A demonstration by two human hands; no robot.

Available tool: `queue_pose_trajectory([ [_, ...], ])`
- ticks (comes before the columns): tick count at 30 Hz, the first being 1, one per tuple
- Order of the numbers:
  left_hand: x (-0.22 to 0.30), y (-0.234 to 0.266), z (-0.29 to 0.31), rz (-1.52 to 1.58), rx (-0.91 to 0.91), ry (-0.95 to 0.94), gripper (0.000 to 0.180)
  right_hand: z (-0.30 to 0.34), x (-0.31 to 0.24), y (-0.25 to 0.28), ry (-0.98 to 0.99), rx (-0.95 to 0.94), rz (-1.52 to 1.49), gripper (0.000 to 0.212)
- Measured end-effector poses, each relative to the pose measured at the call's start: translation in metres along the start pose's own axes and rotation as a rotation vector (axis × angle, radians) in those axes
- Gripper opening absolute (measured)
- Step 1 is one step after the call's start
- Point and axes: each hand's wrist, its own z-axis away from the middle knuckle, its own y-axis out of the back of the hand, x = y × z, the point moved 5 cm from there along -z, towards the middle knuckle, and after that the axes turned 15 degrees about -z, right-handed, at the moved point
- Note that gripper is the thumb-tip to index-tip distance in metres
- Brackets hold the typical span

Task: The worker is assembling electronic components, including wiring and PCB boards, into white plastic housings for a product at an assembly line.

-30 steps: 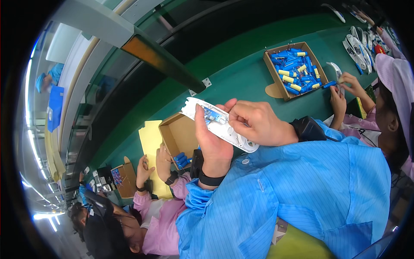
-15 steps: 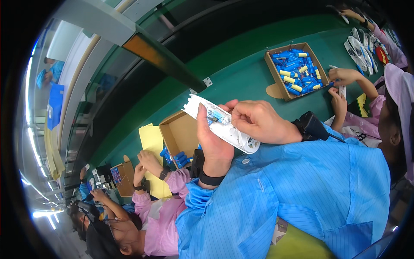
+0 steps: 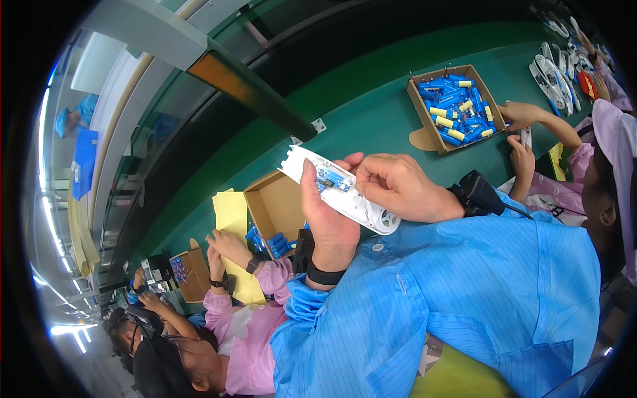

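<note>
The left hand grips a long white plastic housing from below, thumb up along its near edge. The housing is held in the air above the green bench, between the two hands. The right hand is closed in a pinch over the housing, fingertips at a small blue circuit board seated near its upper end. The board appears to be in place already; the housing is open and uncovered, so closing it judged as not yet done.

Containers:
- A cardboard box on the bench holds many blue cylinders with some yellow ones.
- A second cardboard box, just behind the left hand, appears mostly bare inside; blue cylinders lie beside its lower corner.

Co-workers in pink sleeves work at either side.
</note>
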Motion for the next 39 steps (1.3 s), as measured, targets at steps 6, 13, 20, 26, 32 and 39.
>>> queue_pose_trajectory([
  [6, -0.003, 0.002, 0.000, -0.002, -0.011, 0.033, 0.049, 0.002, -0.002, 0.000, -0.009, 0.015, 0.025, 0.012],
  [13, 0.004, -0.004, 0.004, 0.003, 0.003, 0.008, 0.045, 0.005, 0.009, -0.001, -0.089, 0.043, -0.253, 0.008],
  [20, 0.000, -0.003, 0.002, 0.026, 0.020, 0.055, 0.040, 0.005, 0.011, 0.002, -0.124, 0.037, -0.243, 0.009],
  [26, 0.001, -0.002, 0.002, 0.024, 0.006, 0.058, 0.044, 0.005, 0.010, 0.000, -0.124, 0.027, -0.226, 0.009],
  [32, 0.003, -0.005, 0.002, 0.023, -0.014, 0.018, 0.044, 0.003, 0.009, 0.000, -0.090, 0.020, -0.196, 0.009],
  [39, 0.004, -0.007, 0.002, -0.014, 0.008, 0.003, 0.045, 0.001, 0.004, -0.001, -0.056, 0.026, -0.172, 0.009],
])
